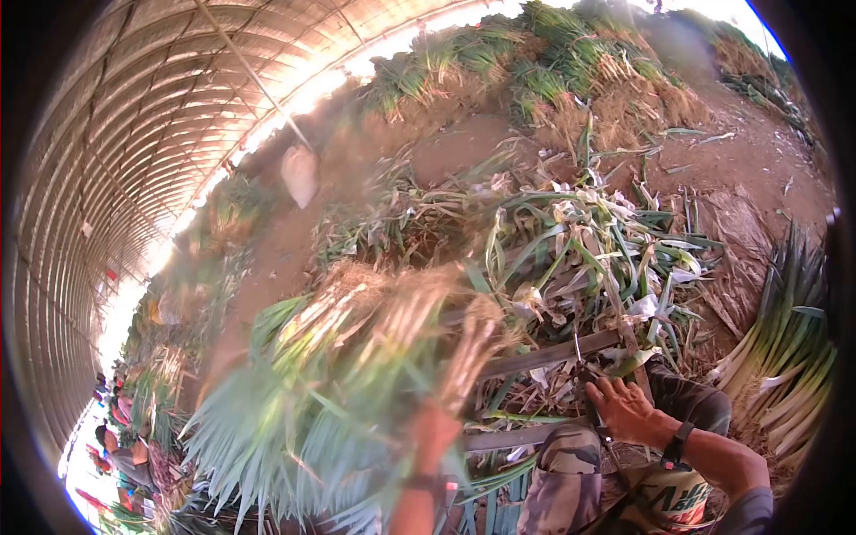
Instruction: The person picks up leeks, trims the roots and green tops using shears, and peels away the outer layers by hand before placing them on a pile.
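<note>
My left hand (432,432) is smeared by motion at the near edge of a heap of green onions (312,428). Root ends of some stalks (473,352) rise just above it, and I cannot make out whether its fingers close on them. On the right, my right hand (624,410), wearing a dark wrist strap (678,446), reaches forward with fingers loosely apart and nothing visible in them. Close to its fingertips a thin metal blade (578,346) stands upright beside a wooden bar (553,357). A pale leaf piece (633,361) lies just beyond the fingers.
Stripped leaves (597,241) are piled ahead. More onions (785,357) lie at the right, with large stacks (571,71) at the back. A pale bag-like object (300,176) hangs from a pole (254,76). People (134,455) are far left under the arched roof (134,152).
</note>
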A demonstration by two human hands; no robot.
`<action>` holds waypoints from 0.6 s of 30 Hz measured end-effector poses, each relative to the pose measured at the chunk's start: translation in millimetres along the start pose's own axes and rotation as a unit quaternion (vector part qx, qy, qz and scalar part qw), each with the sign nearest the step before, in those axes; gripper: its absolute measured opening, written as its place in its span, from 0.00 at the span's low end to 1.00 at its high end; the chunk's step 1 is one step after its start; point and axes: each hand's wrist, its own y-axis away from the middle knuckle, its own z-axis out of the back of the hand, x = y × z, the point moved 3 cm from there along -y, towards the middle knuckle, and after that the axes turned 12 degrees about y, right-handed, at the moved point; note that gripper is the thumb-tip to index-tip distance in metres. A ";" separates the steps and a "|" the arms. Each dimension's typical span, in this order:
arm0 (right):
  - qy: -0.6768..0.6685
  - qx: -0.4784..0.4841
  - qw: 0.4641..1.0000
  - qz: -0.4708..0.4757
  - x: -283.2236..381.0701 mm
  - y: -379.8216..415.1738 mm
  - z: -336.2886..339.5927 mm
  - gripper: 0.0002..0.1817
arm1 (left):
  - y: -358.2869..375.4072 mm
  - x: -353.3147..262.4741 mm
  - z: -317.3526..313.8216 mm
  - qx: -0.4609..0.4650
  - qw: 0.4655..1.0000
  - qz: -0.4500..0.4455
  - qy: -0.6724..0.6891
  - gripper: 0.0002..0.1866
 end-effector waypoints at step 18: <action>-0.077 0.049 0.994 -0.054 0.6 9.5 -6.1 0.53 | -72.4 -145.9 -47.6 -0.006 0.937 -0.194 0.292 0.54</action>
